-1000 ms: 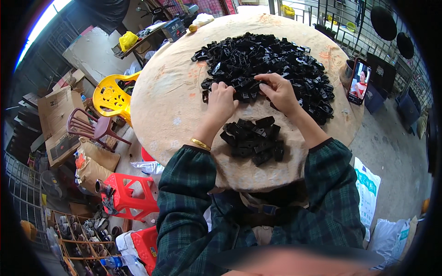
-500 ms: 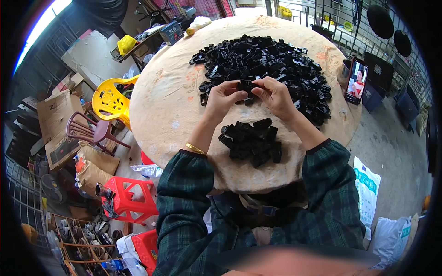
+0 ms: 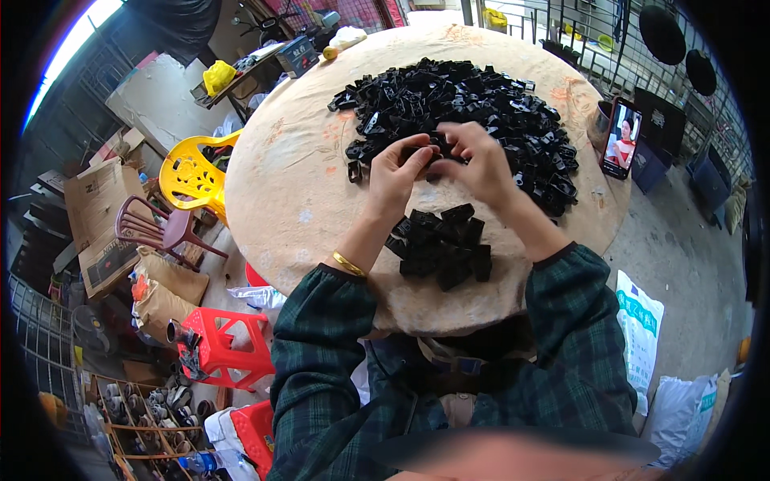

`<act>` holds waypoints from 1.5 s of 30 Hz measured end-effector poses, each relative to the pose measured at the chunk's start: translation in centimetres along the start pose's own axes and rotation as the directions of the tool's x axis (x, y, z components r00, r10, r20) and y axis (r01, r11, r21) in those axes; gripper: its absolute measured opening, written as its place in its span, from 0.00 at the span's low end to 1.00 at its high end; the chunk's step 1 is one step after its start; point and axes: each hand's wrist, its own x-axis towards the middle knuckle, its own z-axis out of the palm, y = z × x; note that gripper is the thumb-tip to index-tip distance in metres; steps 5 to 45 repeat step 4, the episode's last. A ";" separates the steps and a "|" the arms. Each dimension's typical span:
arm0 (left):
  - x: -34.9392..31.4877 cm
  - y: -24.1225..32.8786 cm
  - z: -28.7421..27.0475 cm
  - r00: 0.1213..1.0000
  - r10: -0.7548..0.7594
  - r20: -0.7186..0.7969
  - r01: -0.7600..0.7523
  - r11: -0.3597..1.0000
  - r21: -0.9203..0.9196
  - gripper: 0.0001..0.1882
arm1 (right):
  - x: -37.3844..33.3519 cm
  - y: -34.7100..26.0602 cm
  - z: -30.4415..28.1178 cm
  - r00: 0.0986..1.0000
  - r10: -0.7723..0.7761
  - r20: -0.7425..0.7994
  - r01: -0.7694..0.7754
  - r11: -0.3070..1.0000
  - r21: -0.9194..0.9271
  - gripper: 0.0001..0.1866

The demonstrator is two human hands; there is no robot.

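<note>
A large heap of small black plastic parts covers the far middle of the round table. At its near edge my left hand is closed in a pinch on a black plastic part, mostly hidden by the fingers. Close beside it on the right, my right hand is slightly blurred, its thumb and fingers apart around the part's right side. I see nothing held in it. Below both hands, nearer to me, lies a smaller pile of black plastic pieces.
A patterned beige cloth covers the round table. At its right edge a phone stands upright by a dark cup. Left of the table are a yellow chair, a maroon chair and a red stool. White sacks stand at right.
My right hand's fingers have parted from the black part and lifted slightly. My left hand has turned and moved a little right, with the part between its fingers.
</note>
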 end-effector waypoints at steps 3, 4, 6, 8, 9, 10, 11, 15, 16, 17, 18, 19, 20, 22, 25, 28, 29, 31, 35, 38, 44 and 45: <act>-0.4 2.2 -0.8 0.990 0.113 0.083 -0.140 0.823 0.550 0.15 | 1.5 2.2 -2.3 0.958 0.243 0.153 -0.272 0.938 0.215 0.23; -0.4 3.3 -0.6 0.991 0.036 0.126 -0.120 0.627 0.770 0.16 | 2.1 3.2 -3.8 0.926 0.288 0.242 -0.349 0.899 0.264 0.25; -0.4 3.3 -0.6 0.991 0.036 0.126 -0.120 0.627 0.770 0.16 | 2.1 3.2 -3.8 0.926 0.288 0.242 -0.349 0.899 0.264 0.25; -0.4 3.3 -0.6 0.991 0.036 0.126 -0.120 0.627 0.770 0.16 | 2.1 3.2 -3.8 0.926 0.288 0.242 -0.349 0.899 0.264 0.25; -0.4 3.3 -0.6 0.991 0.036 0.126 -0.120 0.627 0.770 0.16 | 2.1 3.2 -3.8 0.926 0.288 0.242 -0.349 0.899 0.264 0.25; -0.4 3.3 -0.6 0.991 0.036 0.126 -0.120 0.627 0.770 0.16 | 2.1 3.2 -3.8 0.926 0.288 0.242 -0.349 0.899 0.264 0.25; -0.4 3.3 -0.6 0.991 0.036 0.126 -0.120 0.627 0.770 0.16 | 2.1 3.2 -3.8 0.926 0.288 0.242 -0.349 0.899 0.264 0.25; -0.4 3.3 -0.6 0.991 0.036 0.126 -0.120 0.627 0.770 0.16 | 2.1 3.2 -3.8 0.926 0.288 0.242 -0.349 0.899 0.264 0.25; -0.4 3.3 -0.6 0.991 0.036 0.126 -0.120 0.627 0.770 0.16 | 2.1 3.2 -3.8 0.926 0.288 0.242 -0.349 0.899 0.264 0.25; -0.4 3.3 -0.6 0.991 0.036 0.126 -0.120 0.627 0.770 0.16 | 2.1 3.2 -3.8 0.926 0.288 0.242 -0.349 0.899 0.264 0.25; -0.4 3.3 -0.6 0.991 0.036 0.126 -0.120 0.627 0.770 0.16 | 2.1 3.2 -3.8 0.926 0.288 0.242 -0.349 0.899 0.264 0.25; -0.4 3.3 -0.6 0.991 0.036 0.126 -0.120 0.627 0.770 0.16 | 2.1 3.2 -3.8 0.926 0.288 0.242 -0.349 0.899 0.264 0.25; -0.4 3.3 -0.6 0.991 0.036 0.126 -0.120 0.627 0.770 0.16 | 2.1 3.2 -3.8 0.926 0.288 0.242 -0.349 0.899 0.264 0.25; -0.4 3.3 -0.6 0.991 0.036 0.126 -0.120 0.627 0.770 0.16 | 2.1 3.2 -3.8 0.926 0.288 0.242 -0.349 0.899 0.264 0.25; -0.4 3.3 -0.6 0.991 0.036 0.126 -0.120 0.627 0.770 0.16 | 2.1 3.2 -3.8 0.926 0.288 0.242 -0.349 0.899 0.264 0.25; -0.4 3.3 -0.6 0.991 0.036 0.126 -0.120 0.627 0.770 0.16 | 2.1 3.2 -3.8 0.926 0.288 0.242 -0.349 0.899 0.264 0.25; -0.4 3.3 -0.6 0.991 0.036 0.126 -0.120 0.627 0.770 0.16 | 2.1 3.2 -3.8 0.926 0.288 0.242 -0.349 0.899 0.264 0.25; -0.4 3.3 -0.6 0.991 0.036 0.126 -0.120 0.627 0.770 0.16 | 2.1 3.2 -3.8 0.926 0.288 0.242 -0.349 0.899 0.264 0.25; -0.4 3.3 -0.6 0.991 0.036 0.126 -0.120 0.627 0.770 0.16 | 2.1 3.2 -3.8 0.926 0.288 0.242 -0.349 0.899 0.264 0.25; -0.4 3.3 -0.6 0.991 0.036 0.126 -0.120 0.627 0.770 0.16 | 2.1 3.2 -3.8 0.926 0.288 0.242 -0.349 0.899 0.264 0.25; -0.4 3.3 -0.6 0.991 0.036 0.126 -0.120 0.627 0.770 0.16 | 2.1 3.2 -3.8 0.926 0.288 0.242 -0.349 0.899 0.264 0.25; -0.4 3.3 -0.6 0.991 0.036 0.126 -0.120 0.627 0.770 0.16 | 2.1 3.2 -3.8 0.926 0.288 0.242 -0.349 0.899 0.264 0.25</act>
